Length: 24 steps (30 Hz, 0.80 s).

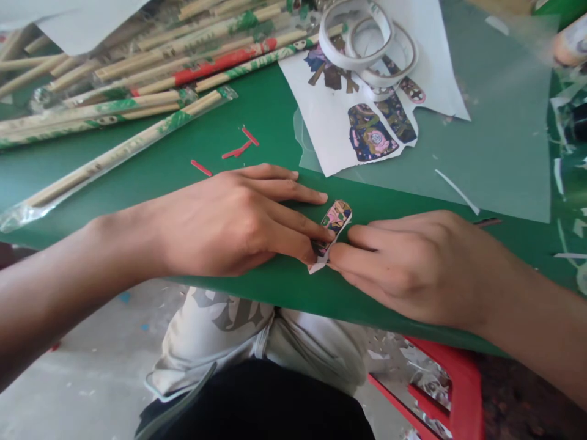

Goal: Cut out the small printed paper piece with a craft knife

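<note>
A small floral-patterned paper cutout (337,215) with a white margin lies on the green table between my hands. My left hand (238,223) is stretched over the table from the left, fingers spread, its fingertips pressing on the cutout. My right hand (408,263) is closed in a pinch at the cutout's lower right edge, where a white strip of paper sticks out. Its fingertips partly hide what they grip. Just beyond the hands is a white printed sheet (316,131) with larger patterned shapes, partly cut around.
Two white tape rolls (332,52) rest on the printed sheet. Wrapped chopsticks (123,153) cover the far left. Red strips (238,150) and a white paper sliver (456,190) lie about. A translucent sheet (513,165) is at right; a red stool (465,391) stands below the table (275,290).
</note>
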Each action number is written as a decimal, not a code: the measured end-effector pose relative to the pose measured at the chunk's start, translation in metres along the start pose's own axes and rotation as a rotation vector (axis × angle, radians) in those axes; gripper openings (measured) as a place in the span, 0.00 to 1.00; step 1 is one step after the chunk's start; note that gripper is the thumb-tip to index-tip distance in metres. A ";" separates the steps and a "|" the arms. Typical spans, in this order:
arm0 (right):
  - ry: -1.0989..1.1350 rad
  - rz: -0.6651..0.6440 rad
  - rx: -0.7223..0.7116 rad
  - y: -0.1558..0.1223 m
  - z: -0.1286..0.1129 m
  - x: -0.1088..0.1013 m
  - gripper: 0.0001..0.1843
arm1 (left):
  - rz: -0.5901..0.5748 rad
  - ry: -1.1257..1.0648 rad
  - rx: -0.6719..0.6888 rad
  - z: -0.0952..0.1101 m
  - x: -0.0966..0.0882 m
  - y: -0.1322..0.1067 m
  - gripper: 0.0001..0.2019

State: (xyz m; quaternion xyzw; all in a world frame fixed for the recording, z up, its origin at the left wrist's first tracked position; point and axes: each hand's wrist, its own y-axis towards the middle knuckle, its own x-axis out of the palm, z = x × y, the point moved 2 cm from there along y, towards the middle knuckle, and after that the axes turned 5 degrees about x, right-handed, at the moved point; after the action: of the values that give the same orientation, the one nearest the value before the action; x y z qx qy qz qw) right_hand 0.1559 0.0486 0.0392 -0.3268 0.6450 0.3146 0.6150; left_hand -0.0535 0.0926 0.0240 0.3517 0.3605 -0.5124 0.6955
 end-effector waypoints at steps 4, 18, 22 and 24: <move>-0.022 -0.029 -0.014 0.000 0.000 -0.001 0.15 | -0.032 -0.012 -0.018 0.000 0.001 0.000 0.24; -0.097 -0.057 0.160 -0.017 -0.007 -0.003 0.11 | 0.062 0.180 0.113 0.002 0.002 -0.006 0.21; 0.010 0.170 0.249 -0.028 -0.023 -0.003 0.12 | 0.183 0.328 0.029 0.016 0.007 -0.013 0.18; 0.057 0.234 0.303 -0.029 -0.034 0.001 0.10 | 0.251 0.367 -0.058 0.027 0.013 -0.016 0.15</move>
State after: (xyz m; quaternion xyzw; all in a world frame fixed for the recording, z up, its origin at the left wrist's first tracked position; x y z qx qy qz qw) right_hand 0.1593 0.0041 0.0394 -0.1622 0.7357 0.2740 0.5978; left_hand -0.0626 0.0595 0.0243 0.4610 0.4489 -0.3388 0.6864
